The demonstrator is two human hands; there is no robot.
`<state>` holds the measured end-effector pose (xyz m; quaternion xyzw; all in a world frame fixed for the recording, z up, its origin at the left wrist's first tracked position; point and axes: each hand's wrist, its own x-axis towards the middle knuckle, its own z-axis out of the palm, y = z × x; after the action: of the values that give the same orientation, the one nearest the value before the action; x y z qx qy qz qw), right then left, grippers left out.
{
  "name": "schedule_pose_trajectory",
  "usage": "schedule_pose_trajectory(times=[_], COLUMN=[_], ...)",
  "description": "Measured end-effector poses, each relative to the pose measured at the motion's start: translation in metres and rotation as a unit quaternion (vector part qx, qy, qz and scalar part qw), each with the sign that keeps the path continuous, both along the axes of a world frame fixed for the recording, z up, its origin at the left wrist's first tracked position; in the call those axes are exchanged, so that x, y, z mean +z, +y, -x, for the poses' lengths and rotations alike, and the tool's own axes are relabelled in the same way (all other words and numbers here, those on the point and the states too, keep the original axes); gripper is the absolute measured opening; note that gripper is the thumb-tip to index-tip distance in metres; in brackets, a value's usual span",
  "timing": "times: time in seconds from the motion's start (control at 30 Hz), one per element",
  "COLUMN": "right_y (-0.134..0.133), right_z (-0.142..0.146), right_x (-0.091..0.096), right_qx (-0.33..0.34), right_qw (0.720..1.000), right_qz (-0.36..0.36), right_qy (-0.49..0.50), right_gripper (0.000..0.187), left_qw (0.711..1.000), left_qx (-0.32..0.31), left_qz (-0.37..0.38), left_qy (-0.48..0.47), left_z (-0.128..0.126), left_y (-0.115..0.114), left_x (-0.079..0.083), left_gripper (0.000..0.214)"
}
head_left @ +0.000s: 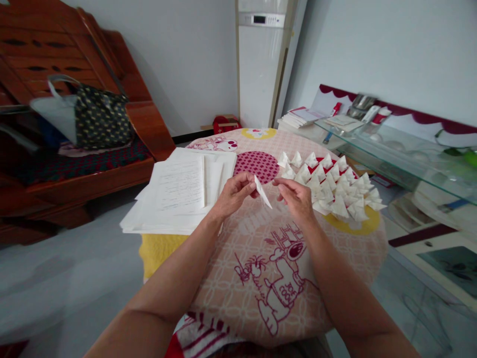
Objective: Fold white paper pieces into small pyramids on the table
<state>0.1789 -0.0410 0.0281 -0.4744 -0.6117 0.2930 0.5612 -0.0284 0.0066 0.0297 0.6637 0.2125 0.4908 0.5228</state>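
Between the thumb and fingers of my left hand is a small folded piece of white paper, held upright over the middle of the table. My right hand hovers just to its right, apart from the paper, with fingers curled and the thumb near the index finger; whether anything is between them is too small to make out. Several folded white paper shapes stand in rows on the table's right side. Left of my left hand lies a stack of white paper sheets, the top one bearing handwriting.
A patterned cloth covers the round table. A glass-topped cabinet with cups and papers stands to the right. On the left is a wooden bench holding bags. A tall white air conditioner stands behind.
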Motion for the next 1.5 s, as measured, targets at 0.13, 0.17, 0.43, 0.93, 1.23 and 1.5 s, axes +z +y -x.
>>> schedule_pose_trajectory(times=[0.13, 0.17, 0.43, 0.93, 1.23, 1.5], right_y=[-0.006, -0.007, -0.006, -0.008, -0.006, -0.006], right_z=[0.002, 0.003, 0.006, 0.005, 0.004, 0.008], right_x=[0.008, 0.009, 0.009, 0.007, 0.007, 0.006], right_qx=[0.044, 0.065, 0.120, 0.164, 0.162, 0.126], right_qw=[0.999, 0.997, 0.993, 0.970, 0.972, 0.981], right_qz=[-0.014, -0.009, -0.007, 0.138, 0.134, 0.115], right_qy=[0.027, 0.027, 0.005, 0.112, 0.108, 0.094], right_gripper=[0.036, 0.036, 0.019, 0.025, 0.026, 0.027], left_qw=[0.997, 0.995, 0.982, 0.989, 0.995, 0.979], left_qx=[-0.026, -0.025, -0.026, -0.119, -0.042, 0.044], left_qz=[-0.054, -0.066, -0.105, 0.048, 0.002, -0.098], left_qy=[0.057, 0.075, 0.156, 0.075, 0.091, 0.172], left_z=[-0.001, -0.001, 0.001, -0.006, -0.012, -0.015], left_y=[-0.003, -0.003, -0.003, -0.010, -0.015, -0.024], left_x=[0.000, -0.001, 0.000, 0.002, 0.000, 0.005], left_gripper=[0.031, 0.031, 0.025, 0.032, 0.033, 0.019])
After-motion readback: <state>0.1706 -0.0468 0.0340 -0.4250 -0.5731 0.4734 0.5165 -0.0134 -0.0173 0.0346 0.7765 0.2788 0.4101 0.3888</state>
